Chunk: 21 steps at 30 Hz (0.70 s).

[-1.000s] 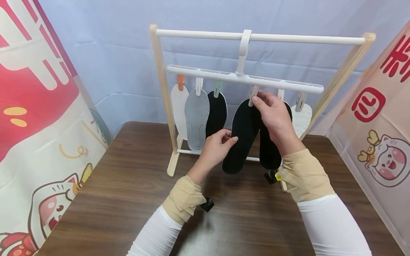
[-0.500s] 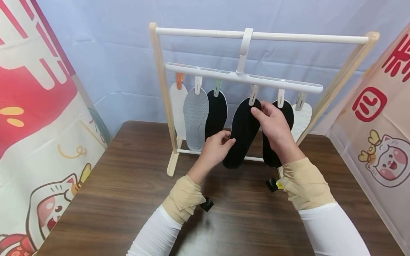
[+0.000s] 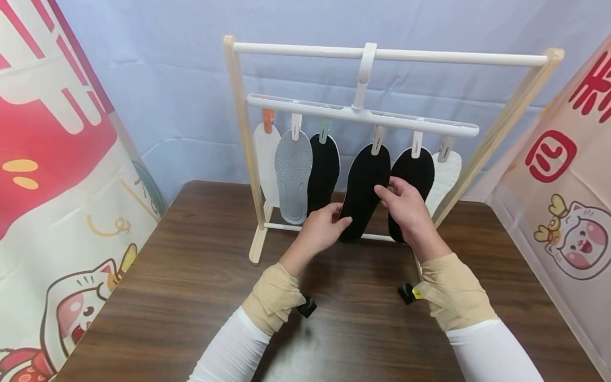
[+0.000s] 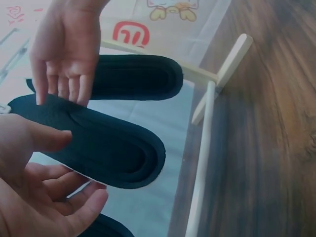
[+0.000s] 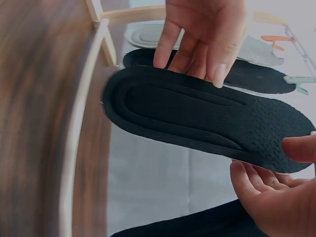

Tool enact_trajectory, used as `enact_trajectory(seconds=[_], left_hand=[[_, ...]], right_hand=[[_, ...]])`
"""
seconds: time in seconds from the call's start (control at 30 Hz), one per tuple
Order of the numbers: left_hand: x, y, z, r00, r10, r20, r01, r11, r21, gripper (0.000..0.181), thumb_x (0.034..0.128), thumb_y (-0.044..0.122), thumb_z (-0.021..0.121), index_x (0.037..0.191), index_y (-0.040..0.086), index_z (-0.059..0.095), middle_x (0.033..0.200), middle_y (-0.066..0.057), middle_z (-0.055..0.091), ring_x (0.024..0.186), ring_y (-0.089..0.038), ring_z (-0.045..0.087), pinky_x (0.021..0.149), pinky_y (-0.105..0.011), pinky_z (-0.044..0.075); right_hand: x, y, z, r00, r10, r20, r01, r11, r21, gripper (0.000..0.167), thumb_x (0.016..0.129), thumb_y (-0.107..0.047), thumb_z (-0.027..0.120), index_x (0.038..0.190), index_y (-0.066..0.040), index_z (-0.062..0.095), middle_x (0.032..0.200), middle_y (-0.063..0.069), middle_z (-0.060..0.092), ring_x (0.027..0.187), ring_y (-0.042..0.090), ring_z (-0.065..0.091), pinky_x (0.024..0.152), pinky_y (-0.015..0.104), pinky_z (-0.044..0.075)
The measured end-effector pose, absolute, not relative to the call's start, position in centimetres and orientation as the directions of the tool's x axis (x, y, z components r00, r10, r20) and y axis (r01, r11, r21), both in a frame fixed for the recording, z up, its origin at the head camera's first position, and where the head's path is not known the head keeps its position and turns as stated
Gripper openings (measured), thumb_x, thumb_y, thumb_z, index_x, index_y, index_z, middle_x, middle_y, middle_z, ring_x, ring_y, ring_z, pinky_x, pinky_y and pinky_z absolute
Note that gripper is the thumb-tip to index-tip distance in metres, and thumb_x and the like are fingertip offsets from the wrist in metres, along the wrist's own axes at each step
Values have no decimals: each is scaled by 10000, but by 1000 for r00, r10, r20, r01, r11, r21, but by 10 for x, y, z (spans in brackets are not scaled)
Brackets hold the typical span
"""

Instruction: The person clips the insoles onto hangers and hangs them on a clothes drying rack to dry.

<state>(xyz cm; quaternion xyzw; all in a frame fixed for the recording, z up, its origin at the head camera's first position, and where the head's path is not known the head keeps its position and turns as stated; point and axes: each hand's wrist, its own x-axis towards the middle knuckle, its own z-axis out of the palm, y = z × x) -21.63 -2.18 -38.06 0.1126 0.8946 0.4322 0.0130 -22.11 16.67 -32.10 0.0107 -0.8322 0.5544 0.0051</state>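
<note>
A black insole (image 3: pixel 365 178) hangs from a pale grey clip (image 3: pixel 377 142) on the white clip hanger (image 3: pixel 310 109). At its lower left edge my left hand (image 3: pixel 321 228) holds it, thumb in front and fingers behind. My right hand (image 3: pixel 407 208) pinches the right edge about halfway up. The right wrist view shows the same insole (image 5: pixel 182 111) spanning both hands, with its dotted toe end and moulded heel. Behind the right hand, another black insole (image 3: pixel 413 168) hangs from a white clip (image 3: pixel 417 145).
Left along the hanger hang a white insole (image 3: pixel 267 164), a grey insole (image 3: pixel 293 175) and a black insole (image 3: pixel 324 170). A white insole (image 3: pixel 444 175) hangs at the far right. The hanger hooks onto a wooden rack (image 3: pixel 241 127) standing on a brown table (image 3: pixel 210 297).
My right hand has left the clip at the insole's top and slid down its right edge. My left hand has moved slightly lower. The insole now hangs from the clip.
</note>
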Motion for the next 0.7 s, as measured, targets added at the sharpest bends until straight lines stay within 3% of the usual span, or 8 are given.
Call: enact_trajectory(seconds=[0.33, 0.47, 0.6, 0.7], left_hand=[[-219, -24, -395, -963, 270, 6, 183, 634, 751, 505, 1010, 367, 620, 1443, 117, 545, 1321, -59, 668, 1231, -188, 616, 1030, -392, 477], [-219, -27, -398, -956, 293, 0, 195, 636, 747, 511, 1009, 357, 620, 1448, 111, 537, 1346, -53, 657, 1247, -193, 607, 1047, -389, 465], [-217, -33, -401, -949, 315, -10, 198, 622, 758, 519, 1017, 338, 612, 1470, 103, 513, 1429, -51, 596, 1275, -208, 589, 1052, -398, 464], [-217, -41, -402, -945, 327, -7, 206, 613, 762, 515, 1019, 316, 610, 1470, 89, 512, 1467, -64, 560, 1271, -232, 592, 1039, -413, 473]], right_hand=[[-221, 172, -343, -999, -14, -43, 34, 395, -918, 579, 1065, -254, 526, 1519, 56, 344, 1432, 273, 520, 1280, 385, 563, 1167, 453, 337], [-218, 175, -349, -999, -27, -46, 31, 390, -920, 546, 1064, -246, 528, 1488, 69, 387, 1411, 284, 536, 1237, 313, 609, 1150, 439, 368], [-214, 183, -355, -996, -62, -56, 26, 409, -912, 498, 1069, -238, 520, 1451, 71, 436, 1389, 289, 558, 1125, 154, 652, 1125, 448, 402], [-211, 190, -359, -993, -99, -70, 20, 435, -900, 478, 1077, -236, 502, 1435, 77, 454, 1387, 286, 564, 1147, 161, 641, 1092, 432, 441]])
